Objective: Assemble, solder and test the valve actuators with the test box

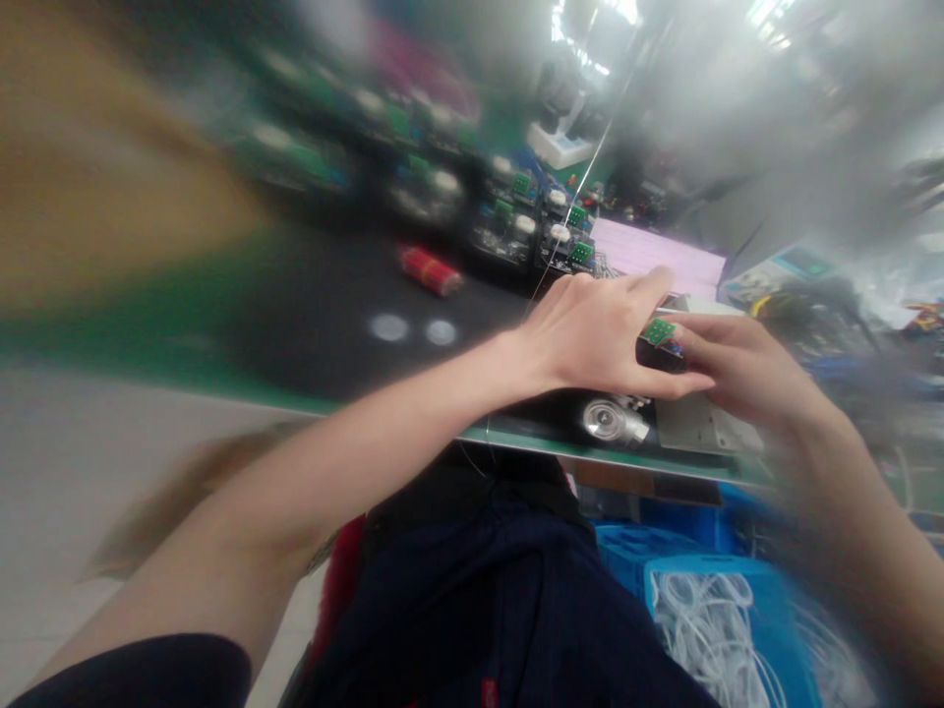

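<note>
My left hand (601, 334) reaches across from the left, fingers together and stretched over a small dark part with a green circuit board (658, 331) on top. My right hand (737, 369) meets it from the right, its fingers curled around the same part. Both hands hold it above a grey metal fixture (697, 423) with a round silver knob (609, 420) at the bench's front edge. The picture is smeared by motion.
Rows of similar green-board parts (546, 231) stand at the back of the dark mat (317, 315). A red cylinder (430, 270) lies on the mat. A pink sheet (656, 251) lies behind the hands. A blue crate with white cables (719, 619) stands below the bench.
</note>
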Demonstrator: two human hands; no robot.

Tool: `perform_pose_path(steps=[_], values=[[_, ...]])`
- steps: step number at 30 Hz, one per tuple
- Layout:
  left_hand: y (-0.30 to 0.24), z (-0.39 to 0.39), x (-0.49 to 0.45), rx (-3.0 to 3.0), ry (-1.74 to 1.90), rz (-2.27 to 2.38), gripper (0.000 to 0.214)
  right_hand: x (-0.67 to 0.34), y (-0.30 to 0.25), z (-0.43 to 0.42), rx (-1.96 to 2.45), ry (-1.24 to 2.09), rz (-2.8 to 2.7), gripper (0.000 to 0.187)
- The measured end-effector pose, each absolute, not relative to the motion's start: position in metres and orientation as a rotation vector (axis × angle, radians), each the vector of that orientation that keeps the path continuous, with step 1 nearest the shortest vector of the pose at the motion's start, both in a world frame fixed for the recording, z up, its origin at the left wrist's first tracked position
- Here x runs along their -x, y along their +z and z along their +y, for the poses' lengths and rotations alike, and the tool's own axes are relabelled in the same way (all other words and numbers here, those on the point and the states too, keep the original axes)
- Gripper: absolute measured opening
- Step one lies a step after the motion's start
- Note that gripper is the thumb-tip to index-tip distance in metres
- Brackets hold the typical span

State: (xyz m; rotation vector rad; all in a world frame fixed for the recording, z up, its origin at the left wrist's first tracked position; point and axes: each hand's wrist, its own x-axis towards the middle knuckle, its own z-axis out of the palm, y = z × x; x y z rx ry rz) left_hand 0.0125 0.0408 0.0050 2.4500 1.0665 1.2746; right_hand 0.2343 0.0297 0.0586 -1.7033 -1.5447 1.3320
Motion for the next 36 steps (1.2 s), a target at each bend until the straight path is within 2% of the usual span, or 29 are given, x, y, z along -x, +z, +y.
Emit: perform_pose_path(steps=[8,26,36], values=[[0.0049,0.0401,-0.0132,-2.457,1.270,1.067,0.067,-0.2329,0.0591,0.0281,1.690,1.314,-1.566,0.041],[0.0069,0.0397,-0.0119,-2.442,1.253,1.070,0.065,-0.2346,0.0568,0.0267,1.655,1.304,-1.607,0.047],[0.0065,0.0389,-0.0117,-2.453,1.265,1.070,0.064,-0.2377,0.0560,0.0265,1.635,1.354,-1.573,0.034]])
